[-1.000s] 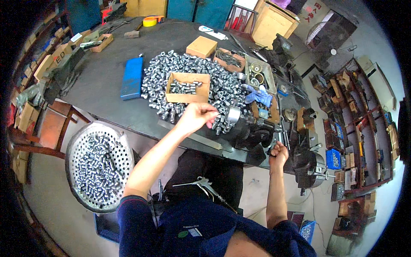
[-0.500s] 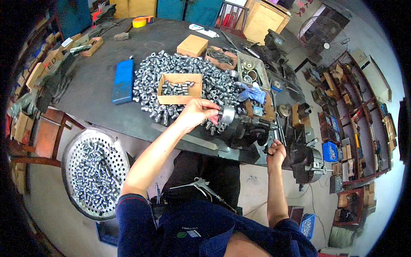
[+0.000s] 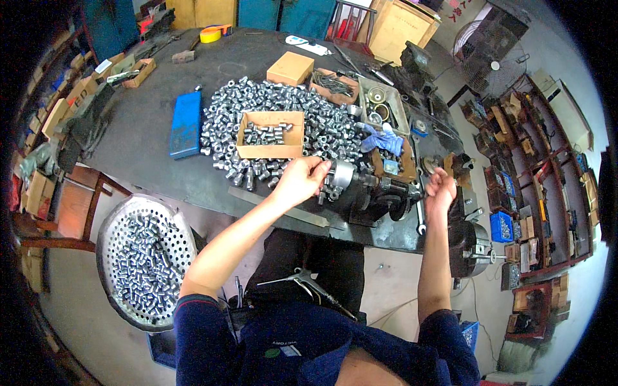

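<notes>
My left hand (image 3: 301, 183) is closed in a pinch at the front of a round silver chuck (image 3: 342, 174). Its fingertips hide whatever is between them. The chuck belongs to a small dark bench machine (image 3: 388, 197) at the table's near edge. Past the machine's right end, my right hand (image 3: 440, 193) is raised with curled fingers; what they grip there is hidden. A wrench (image 3: 421, 219) lies left of that wrist. Behind my left hand, an open cardboard box (image 3: 270, 152) holds several metal fittings and sits among a large heap of similar fittings (image 3: 225, 128).
A perforated metal basin (image 3: 108, 222) of fittings stands at lower left beside a wooden chair (image 3: 71, 206). On the table are a blue case (image 3: 185, 125), a closed carton (image 3: 290, 67) and a blue glove (image 3: 382, 139). At right stand a larger chuck (image 3: 473, 248) and crowded shelves (image 3: 544, 193).
My right hand has moved up and away from me, from low beside the machine's right end. My left hand has shifted slightly down and left, still at the chuck.
</notes>
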### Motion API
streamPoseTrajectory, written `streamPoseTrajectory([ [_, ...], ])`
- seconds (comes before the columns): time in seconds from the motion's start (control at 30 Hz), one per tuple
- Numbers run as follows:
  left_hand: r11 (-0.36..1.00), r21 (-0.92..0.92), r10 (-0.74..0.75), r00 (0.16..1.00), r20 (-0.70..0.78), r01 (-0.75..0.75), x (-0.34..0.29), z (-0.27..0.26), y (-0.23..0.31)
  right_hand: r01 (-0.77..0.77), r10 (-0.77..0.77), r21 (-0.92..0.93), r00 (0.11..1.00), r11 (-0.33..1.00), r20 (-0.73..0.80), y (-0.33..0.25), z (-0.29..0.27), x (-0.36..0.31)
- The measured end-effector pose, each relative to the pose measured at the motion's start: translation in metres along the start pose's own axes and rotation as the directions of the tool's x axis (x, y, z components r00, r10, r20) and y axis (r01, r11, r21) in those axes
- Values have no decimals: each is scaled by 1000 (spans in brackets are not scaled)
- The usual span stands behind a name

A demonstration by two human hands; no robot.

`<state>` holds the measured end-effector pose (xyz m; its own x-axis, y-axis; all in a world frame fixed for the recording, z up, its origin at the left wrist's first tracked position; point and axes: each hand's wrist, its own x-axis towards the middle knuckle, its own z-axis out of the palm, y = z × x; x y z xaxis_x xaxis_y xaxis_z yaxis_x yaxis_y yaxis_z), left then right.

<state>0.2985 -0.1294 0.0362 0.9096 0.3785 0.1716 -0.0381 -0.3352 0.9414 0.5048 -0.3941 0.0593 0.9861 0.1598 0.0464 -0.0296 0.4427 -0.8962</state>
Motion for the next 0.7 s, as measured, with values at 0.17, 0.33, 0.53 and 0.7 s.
streamPoseTrajectory([
  [0.17,956,271,153,981,-119,-116,-3,5,11,-11,0,-99,994,995,-113,59,-16,40],
  [0.33,948,280,206,964,-170,-153,-5,10,16,-76,-3,-282,963,956,-269,114,-65,15],
  [0.53,955,243,215,961,-173,-170,-4,14,10,-223,224,38,974,974,-26,60,-71,-60],
  [0.7,969,218,154,976,-152,-119,-1,13,9,-329,326,-25,941,944,-93,80,-77,-35],
])
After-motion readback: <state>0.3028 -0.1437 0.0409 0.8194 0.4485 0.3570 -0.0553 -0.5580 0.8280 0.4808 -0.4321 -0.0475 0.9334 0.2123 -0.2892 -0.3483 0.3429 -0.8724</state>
